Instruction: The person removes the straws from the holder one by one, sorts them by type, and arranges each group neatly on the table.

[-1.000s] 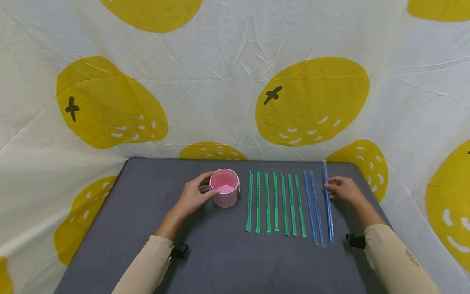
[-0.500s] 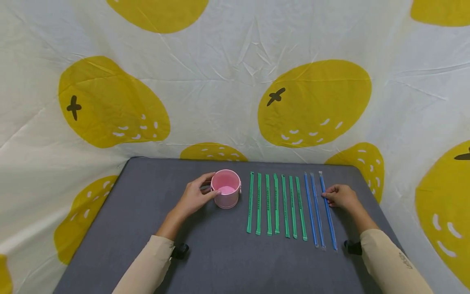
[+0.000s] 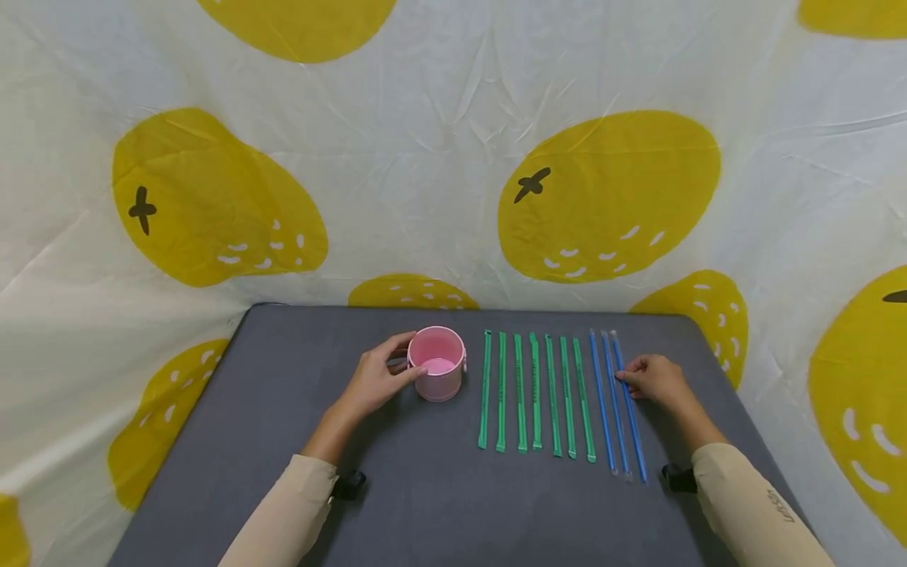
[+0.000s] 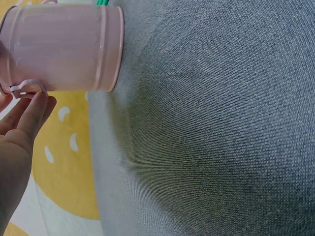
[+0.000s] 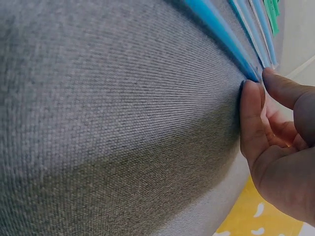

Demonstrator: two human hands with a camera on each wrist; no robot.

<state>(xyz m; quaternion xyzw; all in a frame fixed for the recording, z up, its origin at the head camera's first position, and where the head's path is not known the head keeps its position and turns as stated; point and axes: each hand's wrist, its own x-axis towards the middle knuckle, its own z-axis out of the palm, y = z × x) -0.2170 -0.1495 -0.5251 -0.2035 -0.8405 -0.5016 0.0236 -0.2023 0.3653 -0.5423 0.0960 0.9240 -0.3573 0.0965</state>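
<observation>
A small pink bucket point(image 3: 438, 387) stands upright on the table. My left hand point(image 3: 374, 379) holds it at its left side, thumb at the front of the rim, fingers behind. In the left wrist view, fingertips touch the bucket's side lug point(image 4: 28, 87). At the right, my right hand point(image 3: 657, 379) pinches a wrapped blue straw point(image 3: 634, 429) between thumb and finger near its upper part. That straw slants beside two other blue straws point(image 3: 605, 409), its top close to theirs. The right wrist view shows the pinched straw point(image 5: 221, 32) low over the cloth.
Several green paper-wrapped straws point(image 3: 520, 394) lie in a row between the bucket and the blue ones. A dark grey cloth covers the table point(image 3: 425, 504). Behind it hangs a white curtain point(image 3: 425, 197) printed with yellow fruit.
My right hand has lowered the blue straw and shifted it left, closer to the other two blue ones. The left hand and the bucket have stayed in place.
</observation>
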